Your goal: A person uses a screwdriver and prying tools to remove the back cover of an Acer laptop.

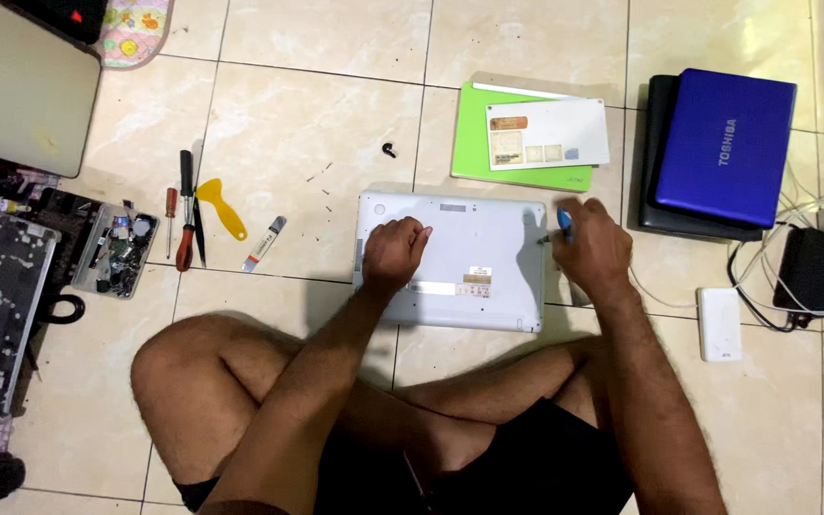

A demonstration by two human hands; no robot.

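A white laptop lies upside down on the tiled floor in front of my crossed legs. My left hand rests on its left part, fingers curled, pressing down on the bottom cover. My right hand is closed around a blue-handled screwdriver, whose tip points at the laptop's right edge. Several tiny screws lie loose on the tile to the upper left of the laptop.
Screwdrivers, a yellow pry tool and a small parts tray lie at left. A green and a white laptop sit behind, a blue one stacked at right. Cables, a black adapter and a white box fill the right side.
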